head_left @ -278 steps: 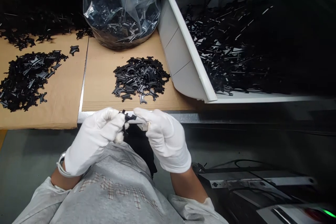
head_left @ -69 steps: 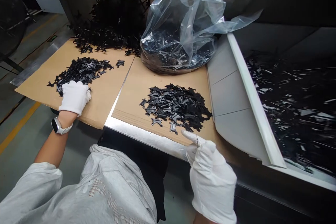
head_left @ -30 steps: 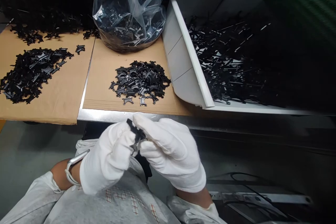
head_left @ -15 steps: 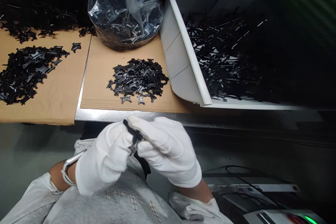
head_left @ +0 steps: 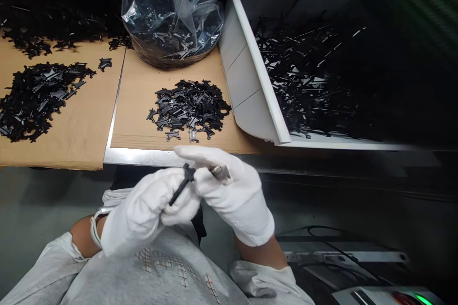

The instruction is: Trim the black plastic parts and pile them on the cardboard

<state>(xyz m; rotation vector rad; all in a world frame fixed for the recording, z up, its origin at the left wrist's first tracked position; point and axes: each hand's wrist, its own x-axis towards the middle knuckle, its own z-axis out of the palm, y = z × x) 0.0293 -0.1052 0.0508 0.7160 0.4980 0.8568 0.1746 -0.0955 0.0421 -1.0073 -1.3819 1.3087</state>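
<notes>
My left hand, in a white glove, pinches a small black plastic part that slants between the two hands. My right hand, gloved as well, is against the part's upper end with its thumb side, forefinger stretched out above. In its curled fingers sits a small metal tool; its exact kind is mostly hidden. Beyond the hands, a pile of like black parts lies on the cardboard-covered bench.
On the left spreads a larger heap of black parts. A clear plastic bag of parts stands behind the middle pile. To the right is a white bin holding many dark parts. The bench's metal edge runs before me.
The black part has turned in my left hand to a different slant. My right hand has rolled and its forefinger has lifted, exposing the metal tool.
</notes>
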